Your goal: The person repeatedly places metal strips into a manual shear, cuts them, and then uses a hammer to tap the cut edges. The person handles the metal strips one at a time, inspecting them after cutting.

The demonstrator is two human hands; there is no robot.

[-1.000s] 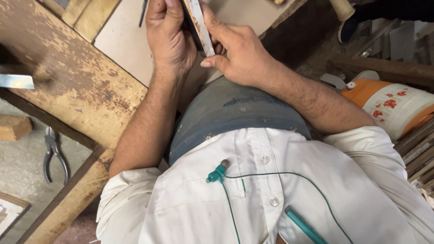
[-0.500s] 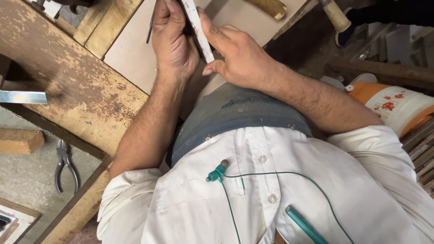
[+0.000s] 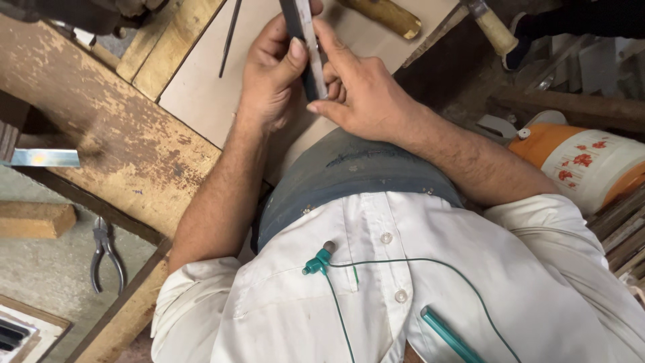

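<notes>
Item: narrow flat bar (image 3: 306,40), dark with a pale worn face, held upright above the pale board (image 3: 201,94), left hand (image 3: 272,77) closed round it with thumb pressed on its face, right hand (image 3: 359,91) pinching its edge with curled fingers, apparently steadying it for close inspection.

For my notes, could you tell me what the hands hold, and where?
Both the left hand and right hand hold a narrow flat strip at its lower part.

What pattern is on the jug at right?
Red flowers on white, with orange ends, on the jug; the head view shows it.
</notes>
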